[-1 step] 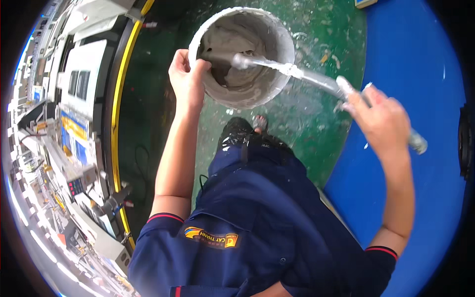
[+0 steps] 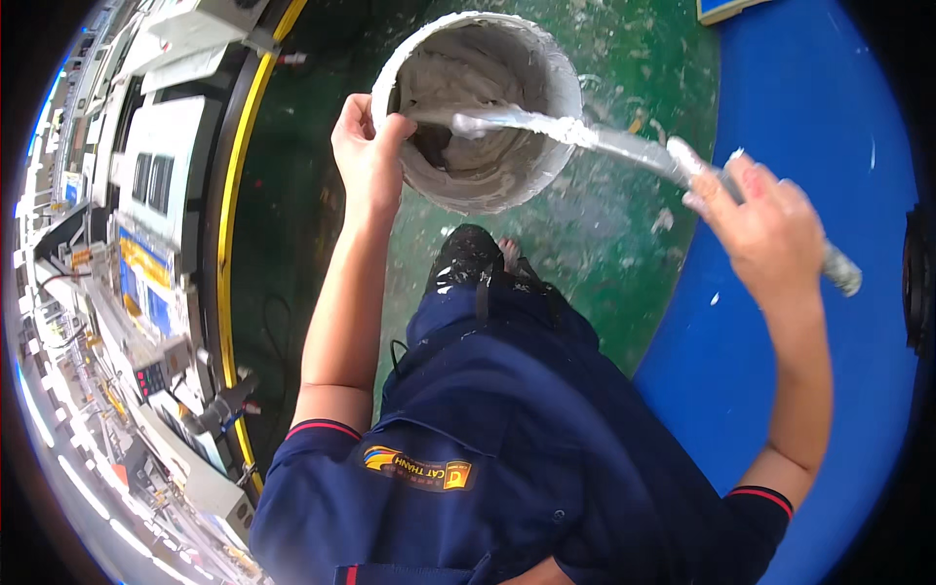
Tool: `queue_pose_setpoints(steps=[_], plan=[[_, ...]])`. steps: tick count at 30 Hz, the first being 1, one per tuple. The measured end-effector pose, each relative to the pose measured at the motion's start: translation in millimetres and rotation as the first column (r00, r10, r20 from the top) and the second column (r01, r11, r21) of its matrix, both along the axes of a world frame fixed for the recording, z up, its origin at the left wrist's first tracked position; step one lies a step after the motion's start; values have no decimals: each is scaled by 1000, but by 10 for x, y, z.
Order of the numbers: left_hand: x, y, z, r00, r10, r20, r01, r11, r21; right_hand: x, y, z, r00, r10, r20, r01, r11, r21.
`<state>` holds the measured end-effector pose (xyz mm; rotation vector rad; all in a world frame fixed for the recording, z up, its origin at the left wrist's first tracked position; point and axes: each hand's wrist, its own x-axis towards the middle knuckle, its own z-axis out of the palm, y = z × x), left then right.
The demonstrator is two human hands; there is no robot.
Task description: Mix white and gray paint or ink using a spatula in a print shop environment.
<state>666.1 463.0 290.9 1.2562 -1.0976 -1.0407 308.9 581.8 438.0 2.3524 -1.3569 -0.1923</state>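
Observation:
A round white bucket (image 2: 564,93), its rim and wall smeared with paste, is at the top middle. Thick greyish-white paste (image 2: 468,73) coats its inside. My left hand (image 2: 370,146) grips the bucket's left rim, thumb over the edge and fingers outside. In my right hand (image 2: 765,219) is a long pale stick (image 2: 634,148), with white paste clumped along its middle. Its rounded far end reaches over the bucket's opening; whether it touches the paste I cannot tell. The near end sticks out past my hand. White paste also covers part of my right thumb.
Green floor (image 2: 624,263) with white splashes lies under the bucket, by my feet. On the right is a broad blue surface (image 2: 819,117), with a yellow-edged object (image 2: 726,10) at its top. A yellow rail (image 2: 230,195) and white machines (image 2: 171,166) line the left.
My right hand has shifted slightly right, and the stick has moved along with it. The left hand stays on the rim, and the bucket has hardly moved.

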Motion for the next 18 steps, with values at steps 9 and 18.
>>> queue_pose_setpoints(steps=[9,18], plan=[[-2737,-4327,-112,995,-103,11,104,993,-64,-2151,-3968,-954,412,-867,281,-31,294,955],[-5198,-8444,-296,944,-315,101,308,948,78,-3918,-7381,-1382,-550,-825,-131,-715,383,585]])
